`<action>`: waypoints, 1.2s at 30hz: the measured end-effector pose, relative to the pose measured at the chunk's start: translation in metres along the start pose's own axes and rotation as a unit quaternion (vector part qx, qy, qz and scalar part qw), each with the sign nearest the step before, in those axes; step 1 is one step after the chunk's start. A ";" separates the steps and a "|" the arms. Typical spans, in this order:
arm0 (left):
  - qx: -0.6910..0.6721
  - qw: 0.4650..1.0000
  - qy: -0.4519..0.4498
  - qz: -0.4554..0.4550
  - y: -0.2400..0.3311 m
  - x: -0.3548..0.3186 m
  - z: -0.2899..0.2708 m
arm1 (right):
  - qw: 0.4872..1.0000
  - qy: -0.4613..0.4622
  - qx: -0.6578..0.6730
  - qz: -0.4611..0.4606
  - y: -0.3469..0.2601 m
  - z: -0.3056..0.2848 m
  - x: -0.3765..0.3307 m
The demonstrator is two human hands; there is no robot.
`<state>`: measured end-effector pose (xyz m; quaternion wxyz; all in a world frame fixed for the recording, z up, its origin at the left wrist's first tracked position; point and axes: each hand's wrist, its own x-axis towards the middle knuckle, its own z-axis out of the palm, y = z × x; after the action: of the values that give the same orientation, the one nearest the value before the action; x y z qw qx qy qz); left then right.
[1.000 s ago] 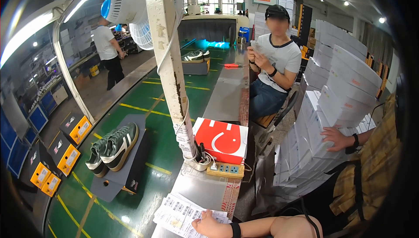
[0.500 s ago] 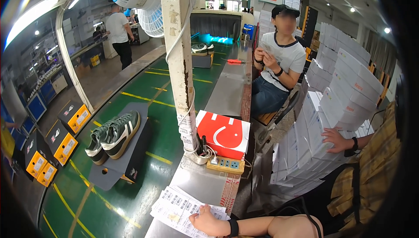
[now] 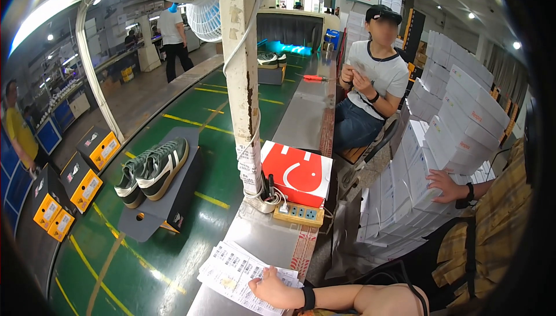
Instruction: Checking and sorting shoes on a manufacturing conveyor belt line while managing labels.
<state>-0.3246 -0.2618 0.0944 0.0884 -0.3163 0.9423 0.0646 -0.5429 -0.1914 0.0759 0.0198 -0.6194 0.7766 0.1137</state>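
My left hand (image 3: 275,290) rests on a fanned pile of white printed label sheets (image 3: 227,262) on the metal ledge beside the belt. Its fingers are slightly bent and apart, not visibly gripping a sheet. Off to the right, my right hand (image 3: 446,187) lies with fingers spread against a stack of white shoe boxes (image 3: 387,206), holding nothing. A pair of dark green sneakers with white stripes (image 3: 153,168) sits on a dark grey shoe box (image 3: 184,187) on the green conveyor belt (image 3: 202,229).
A worn white post (image 3: 242,84) with a fan stands at the ledge. Near it are a red and white box (image 3: 296,171) and a power strip (image 3: 298,214). Black and orange shoe boxes (image 3: 84,184) line the belt's left side. A seated co-worker (image 3: 376,72) holds something thin.
My view has shifted slightly, while both hands stay nearly in place. In the background, the person in white has moved right, and a person in yellow shows more at the left.
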 end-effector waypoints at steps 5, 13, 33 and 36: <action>0.014 1.000 -0.011 -0.004 0.005 0.003 -0.006 | 1.000 -0.002 0.003 0.008 -0.001 0.003 0.000; 0.047 0.999 0.012 0.011 0.016 0.006 -0.030 | 1.000 0.009 0.014 0.011 0.002 0.001 -0.002; 0.061 0.998 0.001 0.005 0.012 0.009 -0.027 | 0.999 -0.010 0.038 0.009 0.003 -0.008 -0.002; 0.057 0.998 0.003 0.006 0.013 0.008 -0.031 | 1.000 -0.014 0.026 -0.009 0.005 -0.012 -0.002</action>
<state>-0.3428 -0.2617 0.1236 0.1029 -0.3054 0.9466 0.0099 -0.5460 -0.1905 0.0883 0.0478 -0.6242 0.7730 0.1023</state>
